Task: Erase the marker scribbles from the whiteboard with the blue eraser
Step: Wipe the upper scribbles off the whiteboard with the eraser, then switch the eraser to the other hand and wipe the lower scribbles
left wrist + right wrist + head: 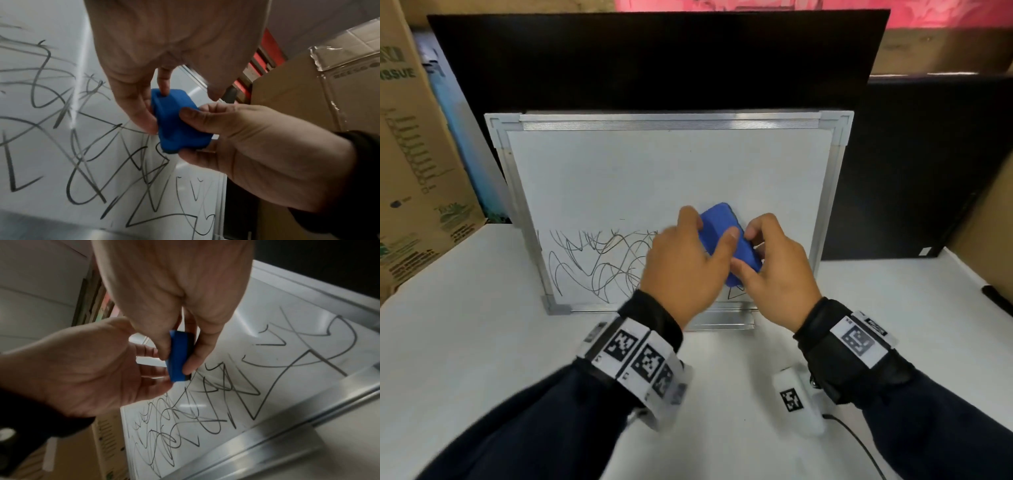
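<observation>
The whiteboard [654, 171] stands upright, leaning on a black panel. Its upper part is bare white. Black marker scribbles [599, 263] fill the lower band, seen close in the wrist views [86, 162] [226, 386]. The blue eraser [717, 219] is tilted in front of the board's lower right part. My left hand [710, 226] grips it, thumb laid across its face. My right hand [744, 249] pinches its right edge between thumb and fingers. The wrist views show the eraser [176, 123] [177, 356] with its lower end close to the scribbles; I cannot tell if it touches.
A cardboard box [410, 171] stands at the left and a black box [911, 171] at the right of the board. On the white table [482, 325] a white tagged device [796, 401] with a cable lies under my right wrist. A black object [996, 301] lies at the right edge.
</observation>
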{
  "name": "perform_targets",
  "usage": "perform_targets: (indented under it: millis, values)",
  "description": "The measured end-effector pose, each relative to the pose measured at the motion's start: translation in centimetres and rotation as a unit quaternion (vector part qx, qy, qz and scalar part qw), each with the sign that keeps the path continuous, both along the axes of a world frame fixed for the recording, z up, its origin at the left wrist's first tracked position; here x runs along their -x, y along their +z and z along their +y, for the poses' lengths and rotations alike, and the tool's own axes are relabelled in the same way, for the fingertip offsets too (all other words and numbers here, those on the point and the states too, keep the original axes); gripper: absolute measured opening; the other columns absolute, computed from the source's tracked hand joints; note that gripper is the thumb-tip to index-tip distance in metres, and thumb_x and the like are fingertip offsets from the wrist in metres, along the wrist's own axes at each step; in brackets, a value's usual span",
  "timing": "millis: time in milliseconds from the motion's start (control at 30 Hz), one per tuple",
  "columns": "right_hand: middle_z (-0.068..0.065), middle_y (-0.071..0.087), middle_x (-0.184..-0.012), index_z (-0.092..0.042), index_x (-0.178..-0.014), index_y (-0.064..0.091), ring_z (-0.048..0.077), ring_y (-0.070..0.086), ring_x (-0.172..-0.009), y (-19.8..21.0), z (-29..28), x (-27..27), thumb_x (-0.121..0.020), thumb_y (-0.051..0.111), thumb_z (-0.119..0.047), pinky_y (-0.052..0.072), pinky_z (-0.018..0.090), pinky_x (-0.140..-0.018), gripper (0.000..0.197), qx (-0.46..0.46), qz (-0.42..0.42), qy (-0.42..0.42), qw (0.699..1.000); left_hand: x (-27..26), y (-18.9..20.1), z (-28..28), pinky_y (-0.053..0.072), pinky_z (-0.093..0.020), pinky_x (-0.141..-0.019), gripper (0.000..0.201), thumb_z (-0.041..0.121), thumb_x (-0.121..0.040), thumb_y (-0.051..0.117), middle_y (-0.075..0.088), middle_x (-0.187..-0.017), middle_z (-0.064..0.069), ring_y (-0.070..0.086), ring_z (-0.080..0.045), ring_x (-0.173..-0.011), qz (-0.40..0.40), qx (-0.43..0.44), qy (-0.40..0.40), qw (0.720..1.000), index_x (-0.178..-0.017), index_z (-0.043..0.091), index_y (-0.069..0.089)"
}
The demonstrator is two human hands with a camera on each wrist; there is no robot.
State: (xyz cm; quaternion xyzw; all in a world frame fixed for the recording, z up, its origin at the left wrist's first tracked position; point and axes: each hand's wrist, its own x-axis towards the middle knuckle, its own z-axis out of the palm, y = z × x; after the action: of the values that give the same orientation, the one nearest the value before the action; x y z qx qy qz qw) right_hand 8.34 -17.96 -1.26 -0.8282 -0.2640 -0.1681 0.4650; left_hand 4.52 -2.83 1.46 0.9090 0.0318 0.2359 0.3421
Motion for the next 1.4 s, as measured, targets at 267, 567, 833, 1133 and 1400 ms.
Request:
perform_targets:
  millis: [267, 567, 833, 1133, 1400]
  values:
    - [-0.010, 0.064, -0.117, -0.027, -0.120, 0.056, 0.016, 0.067, -0.105, -0.3, -2.6, 0.0, -0.092, 0.064, -0.005, 0.058, 0.043, -0.087, 0.037, -0.032, 0.127, 0.139, 0.982, -0.9, -1.8, -1.3, 0.055, -0.033, -0.073, 0.052, 0.048, -0.078, 0.078, 0.063, -0.100, 0.005, 0.063, -0.019, -0.090, -0.054, 0.084, 0.029, 0.995, -0.109, 0.024, 0.044]
    - [-0.002, 0.056, -0.114, -0.021, -0.118, 0.062, 0.014, 0.057, -0.099, 1.4, -5.6, -2.4, -0.090, 0.070, -0.026, 0.050, 0.026, -0.083, 0.030, 0.048, -0.100, -0.076, 0.991, -0.9, -1.6, 1.0, 0.043, -0.027, -0.075, 0.054, 0.043, -0.079, 0.079, 0.054, -0.109, 0.004, 0.055, -0.017, -0.093, -0.051, -0.041, 0.048, 0.997, -0.121, 0.027, 0.051]
    - [0.011, 0.036, -0.139, -0.025, -0.150, 0.024, 0.022, 0.045, -0.117, 0.8, -7.2, -3.8, -0.083, 0.079, -0.023, 0.040, 0.031, -0.101, 0.087, -0.037, 0.017, -0.196, 0.980, -1.3, -2.6, 3.8, 0.052, -0.048, -0.073, 0.058, 0.015, -0.070, 0.081, 0.058, -0.115, -0.004, 0.051, -0.030, -0.097, -0.134, -0.249, 0.006, 0.959, -0.123, 0.024, 0.059]
    - [0.006, 0.055, -0.138, -0.021, -0.154, 0.018, 0.024, 0.056, -0.119, -0.2, -7.3, -4.4, -0.092, 0.067, -0.007, 0.046, 0.030, -0.099, 0.080, -0.030, 0.072, -0.130, 0.988, -2.6, -2.2, 6.2, 0.045, -0.049, -0.077, 0.056, 0.018, -0.073, 0.079, 0.059, -0.119, -0.012, 0.053, -0.037, -0.103, -0.187, -0.381, -0.011, 0.905, -0.126, 0.029, 0.065]
    - [0.007, 0.053, -0.142, -0.025, -0.155, 0.015, 0.029, 0.054, -0.125, -0.8, -7.5, -5.0, -0.093, 0.065, -0.006, 0.046, 0.042, -0.106, 0.082, -0.016, 0.066, -0.136, 0.988, -2.3, -1.7, 5.7, 0.044, -0.049, -0.074, 0.056, 0.028, -0.071, 0.078, 0.055, -0.115, -0.012, 0.051, -0.035, -0.093, -0.145, -0.362, 0.001, 0.921, -0.126, 0.030, 0.066]
